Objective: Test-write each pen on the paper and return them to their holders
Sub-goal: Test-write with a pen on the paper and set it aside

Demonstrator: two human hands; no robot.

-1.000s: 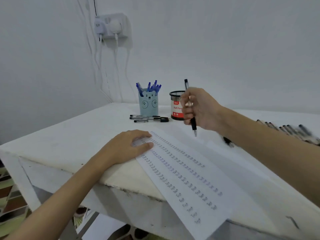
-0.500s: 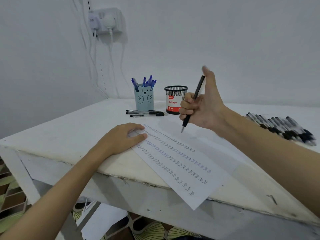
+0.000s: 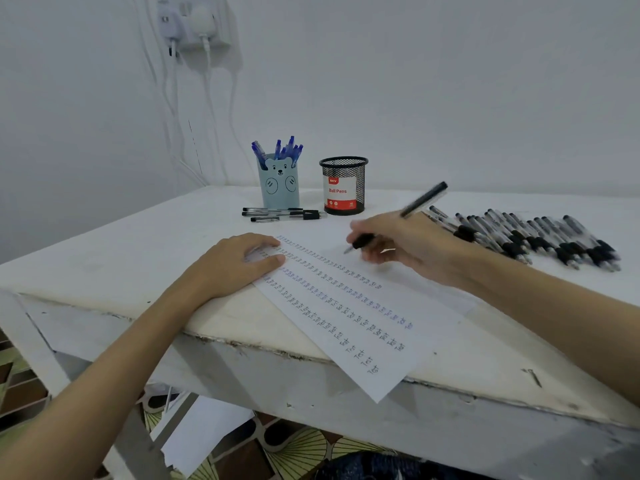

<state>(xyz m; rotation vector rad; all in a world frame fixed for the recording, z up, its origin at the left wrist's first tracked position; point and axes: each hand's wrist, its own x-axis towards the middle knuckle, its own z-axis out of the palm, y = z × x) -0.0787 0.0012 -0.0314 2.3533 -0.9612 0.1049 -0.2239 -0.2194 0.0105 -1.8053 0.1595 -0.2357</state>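
Head view only. Right hand (image 3: 412, 245) has its fingers wrapped round a black-gripped clear ballpoint pen (image 3: 403, 214) in a writing hold, tip down at or just above the white sheet of paper (image 3: 377, 344), near the far end of the top row of marks. Can't tell if the tip is actually touching; the hand is motion-blurred. Left hand (image 3: 239, 263) lies flat with relaxed fingers, pressing the sheet's far-left corner, holding nothing.

The sheet sits skewed on the white painted table (image 3: 104, 258), and its near corner overhangs the front edge.

Holders sit at the back: a light blue bear-face cup (image 3: 278, 185) full of blue pens, and a black mesh cup with a red "Ball Pens" label (image 3: 344, 187) that looks empty from here. Three black pens (image 3: 282, 213) lie loose in front of the blue cup. A big batch of black pens (image 3: 540, 239) lies in a row just right of the writing hand.

Risks, my read:
- Only one corner is pinned, so a hard stroke could pivot or wrinkle the sheet, and the overhang lets it slide off the edge.
- The right forearm is close to the batch; a sweep would scatter pens and mix tested with untested.
- A black pen dropped into the blue-pen cup means a wrong holder.
- A new mark landing on existing ones can't be judged.
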